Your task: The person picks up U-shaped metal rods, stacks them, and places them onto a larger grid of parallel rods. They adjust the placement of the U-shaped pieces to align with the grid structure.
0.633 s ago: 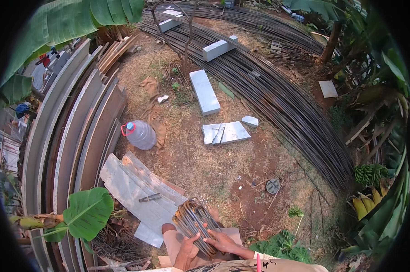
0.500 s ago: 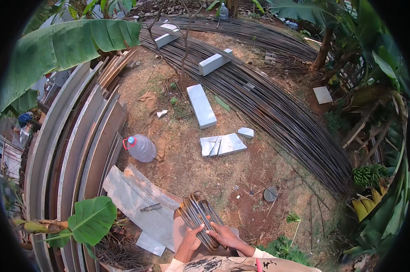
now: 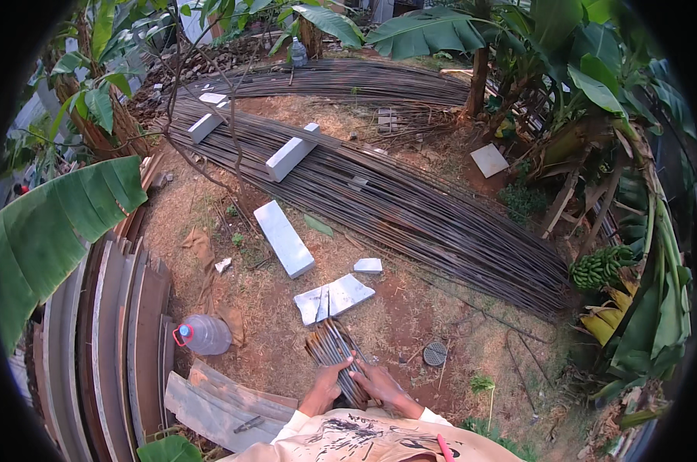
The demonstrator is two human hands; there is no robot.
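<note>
A bundle of rusty rebar stirrups (image 3: 330,344), bent steel loops stacked side by side, is held in front of my body. My left hand (image 3: 324,389) wraps its left side, thumb across the bars. From the right, my right hand (image 3: 384,387) grips the same bundle, with its fingers close to the left thumb. The far end of the stirrups points away from me and, in this view, reaches the near edge of a cracked white slab (image 3: 347,296) on the ground. My hands cover the bundle's near part.
Long steel rods (image 3: 433,219) lie across the ground beyond, with a white block (image 3: 290,156) on them. Another white block (image 3: 284,240) lies nearer. At left are a clear plastic jug (image 3: 212,336) and stacked boards (image 3: 147,339). A round grate (image 3: 434,353) lies right; banana plants (image 3: 633,308) edge that side.
The view has shifted up and to the right, showing more of the far ground. Both hands keep hold of the stirrups, whose far end now appears against the cracked slab.
</note>
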